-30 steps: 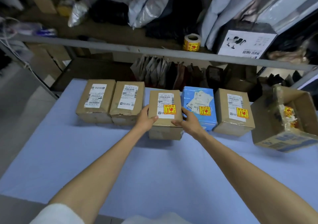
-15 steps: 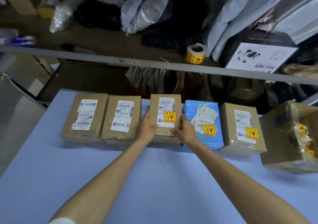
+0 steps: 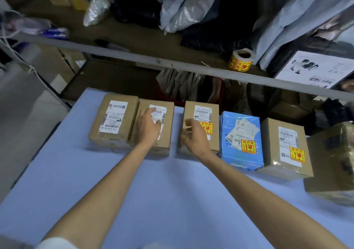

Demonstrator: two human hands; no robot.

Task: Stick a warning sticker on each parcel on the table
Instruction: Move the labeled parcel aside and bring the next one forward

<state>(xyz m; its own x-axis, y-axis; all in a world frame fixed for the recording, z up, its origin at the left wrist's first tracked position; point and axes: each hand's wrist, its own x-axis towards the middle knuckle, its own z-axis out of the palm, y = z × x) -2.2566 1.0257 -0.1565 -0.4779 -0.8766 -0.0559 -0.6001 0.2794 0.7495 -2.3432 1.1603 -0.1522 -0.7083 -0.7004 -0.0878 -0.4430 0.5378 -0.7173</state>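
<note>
**A:** Now, your left fingers [image 3: 147, 114] lie straight and spread on the white shipping label [image 3: 162, 112] of the second brown cardboard parcel [image 3: 151, 143] from the left. That left hand [image 3: 148, 128] grips nothing; it only presses flat.

**B:** Your right fingers [image 3: 188, 123] are loosely curled and blurred, so I cannot tell whether they pinch anything. The right hand [image 3: 193, 135] hovers over the third brown cardboard parcel [image 3: 189, 109], which already wears a yellow warning sticker [image 3: 206, 128].

**A:** So the box under your left palm is the next one, I judge. It and the far-left brown cardboard parcel [image 3: 113, 122] show no sticker. The blue plastic-wrapped parcel [image 3: 239, 118] and the brown cardboard parcel right of it [image 3: 270, 139] have theirs.

**B:** You probably need a fresh sticker. The yellow sticker roll [image 3: 241, 60] stands on the brown shelf [image 3: 153, 44] behind the pale blue table [image 3: 153, 191], well apart from both hands.

**A:** Steady the box with your left hand. Lay the sticker near the label's lower corner, clear of the barcode, as on the finished parcels.

**B:** Then smooth it from one edge across, so no bubble or lifted corner remains.
</note>
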